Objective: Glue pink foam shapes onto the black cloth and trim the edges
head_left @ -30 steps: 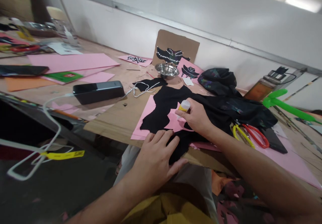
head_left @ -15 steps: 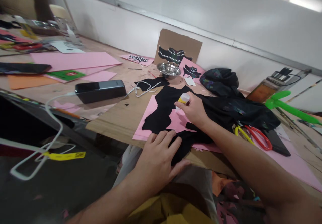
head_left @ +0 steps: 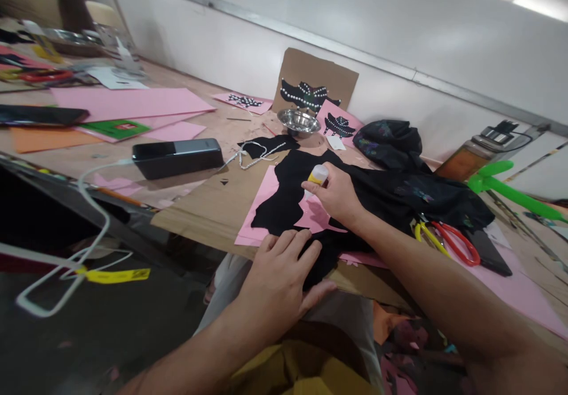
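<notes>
My right hand [head_left: 341, 193] is closed around a small glue bottle [head_left: 318, 174] with a yellow label, its narrow end tilted down. That end is over the upper edge of a pink paper shape [head_left: 313, 217], which lies on black fabric [head_left: 284, 191]; I cannot tell whether it touches. My left hand [head_left: 281, 271] lies flat with fingers spread on the fabric's near part. Under the fabric, pink paper [head_left: 244, 235] shows at the left, on a sheet of cardboard [head_left: 195, 217].
Scissors [head_left: 457, 244] with red and yellow handles lie at the right beside dark cloth. A metal bowl [head_left: 298, 122], string [head_left: 257, 155] and beaded black cutouts [head_left: 306, 94] are behind. A power bank [head_left: 177, 158] with a white cable stands left; a green fan [head_left: 492, 185] is right.
My right hand has shifted slightly left with the glue bottle, along the pink shape's upper edge. My left hand stays in place on the fabric.
</notes>
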